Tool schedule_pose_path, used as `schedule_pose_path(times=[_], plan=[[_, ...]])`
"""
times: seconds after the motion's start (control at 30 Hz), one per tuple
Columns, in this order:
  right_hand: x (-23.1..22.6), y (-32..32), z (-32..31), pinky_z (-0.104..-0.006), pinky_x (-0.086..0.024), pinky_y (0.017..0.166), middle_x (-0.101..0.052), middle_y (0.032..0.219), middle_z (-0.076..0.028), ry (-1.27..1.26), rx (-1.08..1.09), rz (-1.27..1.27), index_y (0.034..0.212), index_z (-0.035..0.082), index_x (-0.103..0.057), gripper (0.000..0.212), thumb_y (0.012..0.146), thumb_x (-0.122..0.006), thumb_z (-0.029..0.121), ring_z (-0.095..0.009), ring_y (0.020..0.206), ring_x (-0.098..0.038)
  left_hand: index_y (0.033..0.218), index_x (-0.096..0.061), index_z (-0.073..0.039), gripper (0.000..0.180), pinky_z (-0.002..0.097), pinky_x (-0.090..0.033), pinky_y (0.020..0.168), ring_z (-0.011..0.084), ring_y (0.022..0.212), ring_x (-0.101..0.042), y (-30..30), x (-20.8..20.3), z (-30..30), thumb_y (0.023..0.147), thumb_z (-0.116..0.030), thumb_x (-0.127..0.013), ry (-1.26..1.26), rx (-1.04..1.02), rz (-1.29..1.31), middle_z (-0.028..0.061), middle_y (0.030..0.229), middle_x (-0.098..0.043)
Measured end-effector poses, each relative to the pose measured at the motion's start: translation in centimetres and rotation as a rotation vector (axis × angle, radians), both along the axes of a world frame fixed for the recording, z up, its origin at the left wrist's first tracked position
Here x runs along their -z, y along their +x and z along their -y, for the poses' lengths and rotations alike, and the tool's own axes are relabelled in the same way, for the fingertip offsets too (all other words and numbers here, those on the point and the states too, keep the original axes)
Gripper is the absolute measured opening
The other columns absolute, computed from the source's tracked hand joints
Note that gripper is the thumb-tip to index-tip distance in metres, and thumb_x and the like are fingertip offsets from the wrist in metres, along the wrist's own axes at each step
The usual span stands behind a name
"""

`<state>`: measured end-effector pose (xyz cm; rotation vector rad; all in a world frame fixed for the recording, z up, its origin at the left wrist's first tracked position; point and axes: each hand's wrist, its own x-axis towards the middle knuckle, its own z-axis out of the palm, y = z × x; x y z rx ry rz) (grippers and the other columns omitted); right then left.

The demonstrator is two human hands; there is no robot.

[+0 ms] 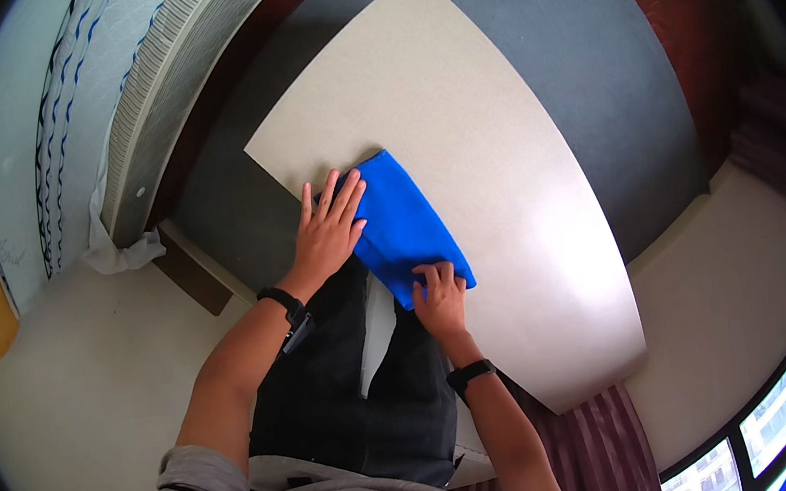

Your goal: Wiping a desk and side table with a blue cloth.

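A folded blue cloth [405, 220] lies at the near edge of a pale, light-coloured tabletop [477, 129]. My left hand [327, 232] rests flat on the cloth's far left end, its fingers stretched out and apart. At the cloth's near right end my right hand [440, 303] has its fingers bent over the edge and gripping the fabric. The thumb side of that hand touches the cloth's near corner. The cloth is laid in a long shape with a few soft creases; what is under it is hidden.
Dark grey flooring or board [564, 42] surrounds the table's far side. Upright panels and a wrapped mattress-like stack [189, 75] stand at the left. A striped purple curtain [600, 445] hangs near windows [784, 404] at the lower right. My legs are right below the table edge.
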<state>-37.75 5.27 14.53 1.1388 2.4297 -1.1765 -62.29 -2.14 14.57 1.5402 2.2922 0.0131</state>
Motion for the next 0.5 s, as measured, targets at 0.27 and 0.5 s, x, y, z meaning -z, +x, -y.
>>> schedule_pose_path(times=[0.27,0.5], plan=[[2.6,-10.8,-13.7,-0.0467,-0.045,0.086,-0.054,0.11,-0.012,0.426,0.229,-0.051,0.107,0.012,-0.065,0.024,0.083,-0.066,0.011,-0.032,0.106,-0.055,0.15,-0.043,-0.008,0.06,0.0571,-0.016,0.121,0.0281,0.15,-0.025,-10.2,2.9,-15.5,0.097,-0.03,-0.06,0.354,-0.028,0.007,0.0037,0.162,-0.032],[4.1,-18.6,-10.4,-0.0467,-0.04,0.095,-0.057,0.116,-0.015,0.202,0.061,-0.134,0.124,0.01,-0.058,0.043,0.082,-0.07,0.016,-0.037,0.11,-0.049,0.153,-0.039,-0.013,0.059,0.0582,-0.023,0.119,0.0276,0.151,-0.026,-16.8,4.6,-12.5,0.098,-0.028,-0.059,0.316,-0.128,-0.023,0.0023,0.162,-0.031]])
